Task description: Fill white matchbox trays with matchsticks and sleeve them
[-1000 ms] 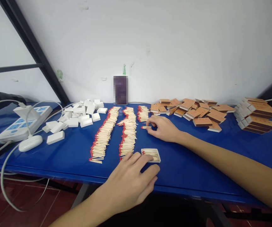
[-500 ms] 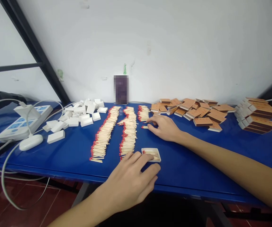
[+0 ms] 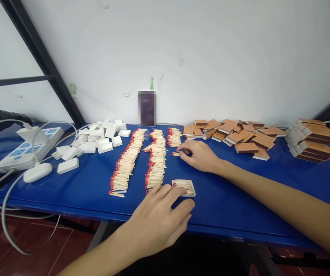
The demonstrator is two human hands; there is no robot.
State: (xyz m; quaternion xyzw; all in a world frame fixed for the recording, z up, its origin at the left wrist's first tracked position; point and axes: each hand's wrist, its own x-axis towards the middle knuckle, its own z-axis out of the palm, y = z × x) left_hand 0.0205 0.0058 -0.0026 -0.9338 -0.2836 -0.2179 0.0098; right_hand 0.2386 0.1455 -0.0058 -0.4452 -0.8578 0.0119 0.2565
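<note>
My left hand (image 3: 165,216) rests at the table's front edge, its fingers apart, with the index fingertip on the matches in a small white tray (image 3: 193,188). Farther back, my right hand (image 3: 195,154) has its thumb and index finger close together at a few loose red-headed matches (image 3: 175,154). Behind those lies a short row of matches (image 3: 174,137). Two longer rows of matches, one in the middle (image 3: 157,163) and one on the left (image 3: 128,163), run from back to front. Part of the middle row's near end is hidden by my left hand.
White empty trays (image 3: 96,137) lie heaped at the back left, beside a power strip (image 3: 30,149) with cables. Orange matchbox sleeves (image 3: 239,136) are scattered at the back right, next to stacked matchboxes (image 3: 311,140). A blurred dark rectangle (image 3: 147,109) stands by the wall.
The fingers of my right hand have moved slightly toward me and closer to the loose matches. My left hand has stayed at the tray.
</note>
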